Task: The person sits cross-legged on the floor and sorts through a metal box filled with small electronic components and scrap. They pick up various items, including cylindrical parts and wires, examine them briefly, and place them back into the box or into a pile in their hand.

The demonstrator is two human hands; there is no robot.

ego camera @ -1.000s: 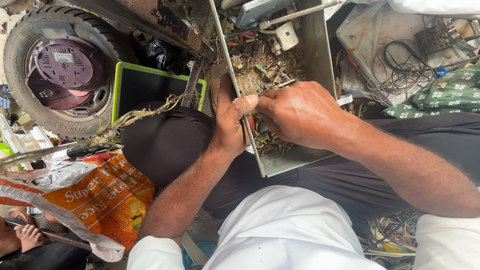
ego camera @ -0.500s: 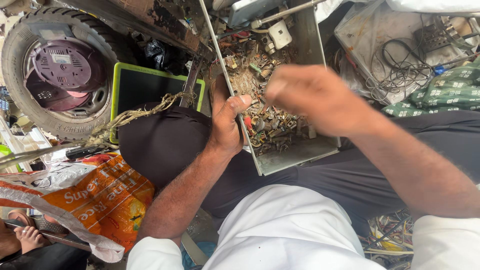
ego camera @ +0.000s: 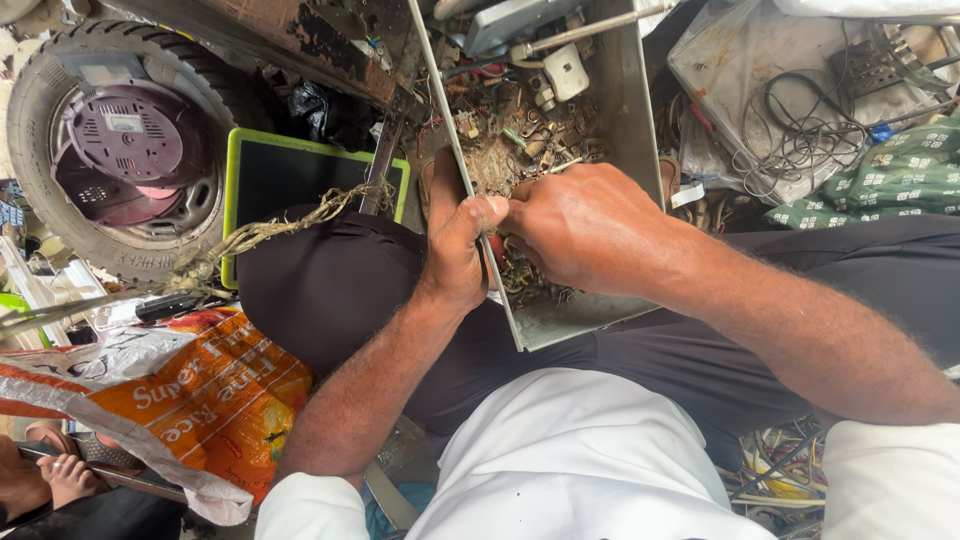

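Hands met over the near end of a shallow grey metal tray (ego camera: 620, 120) that rested on the person's lap, its long axis running away from the body. The left hand (ego camera: 455, 250) gripped the tray's left rim, thumb over the edge. The right hand (ego camera: 590, 225) was closed, knuckles up, over a heap of small rusty metal scraps and wire bits (ego camera: 510, 130); what its fingers pinched I could not tell. The heap lay directly beyond both hands, with the right hand nearer to it. Further left stood a black tyre (ego camera: 60, 110).
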